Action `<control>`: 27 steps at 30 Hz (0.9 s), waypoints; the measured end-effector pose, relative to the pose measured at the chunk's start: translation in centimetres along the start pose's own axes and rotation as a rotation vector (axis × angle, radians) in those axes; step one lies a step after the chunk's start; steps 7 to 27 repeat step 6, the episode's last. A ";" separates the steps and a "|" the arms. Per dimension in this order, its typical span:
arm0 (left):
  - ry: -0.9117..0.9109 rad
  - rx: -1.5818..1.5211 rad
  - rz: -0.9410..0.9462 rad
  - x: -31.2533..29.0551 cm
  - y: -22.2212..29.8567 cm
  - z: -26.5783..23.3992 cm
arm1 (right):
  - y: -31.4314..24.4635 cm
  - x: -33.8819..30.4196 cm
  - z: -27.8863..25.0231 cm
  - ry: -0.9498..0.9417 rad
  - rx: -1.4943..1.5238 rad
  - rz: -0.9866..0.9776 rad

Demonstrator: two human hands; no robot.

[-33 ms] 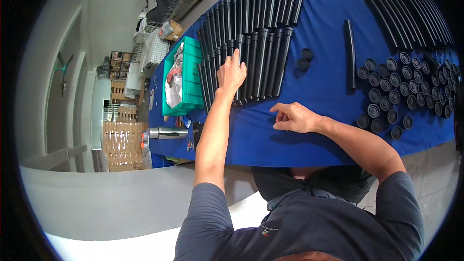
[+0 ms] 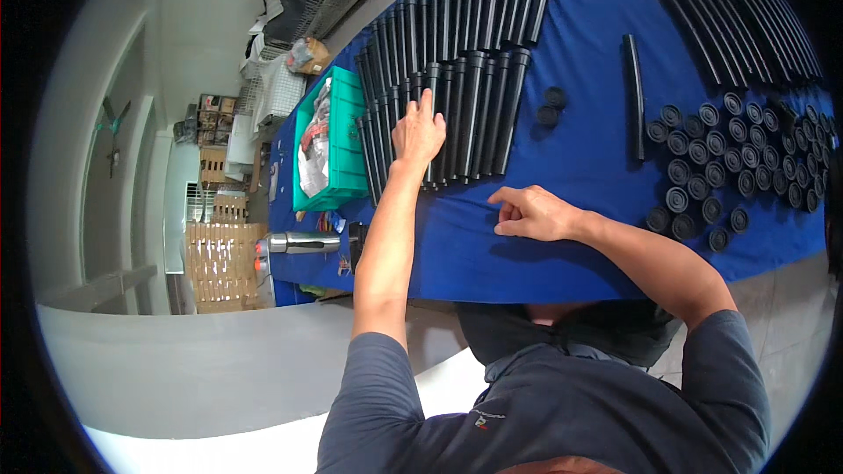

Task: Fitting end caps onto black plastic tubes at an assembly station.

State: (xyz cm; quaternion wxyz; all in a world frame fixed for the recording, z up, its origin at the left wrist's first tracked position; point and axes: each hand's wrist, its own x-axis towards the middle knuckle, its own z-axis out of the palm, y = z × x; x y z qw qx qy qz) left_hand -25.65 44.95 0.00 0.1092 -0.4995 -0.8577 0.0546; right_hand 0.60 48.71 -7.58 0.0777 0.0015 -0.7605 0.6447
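Two rows of black tubes with wider capped ends lie side by side: a near row [image 2: 475, 114] and a far row [image 2: 493, 9]. Over the near row is my left hand [image 2: 419, 133], its index finger stretched along one tube near its capped end. That hand grasps nothing visible; its other fingers are partly bent. My right hand [image 2: 537, 213] hovers or rests just above the blue cloth, right of the tubes' near ends. Its index finger and thumb are apart, with nothing between them. Beyond it lie a few loose round black caps [image 2: 546, 115].
A single black tube [image 2: 634, 96] lies right of centre. Many ringed black caps [image 2: 715, 175] spread over the right side, below a stack of long tubes [image 2: 746, 17]. At left stand a green crate [image 2: 349, 149] with plastic-wrapped contents and a lying steel flask [image 2: 303, 242].
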 end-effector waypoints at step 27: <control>0.059 0.065 0.026 0.2 -0.5 0.8 | 0.6 0.1 0.3 0.004 -0.032 -0.032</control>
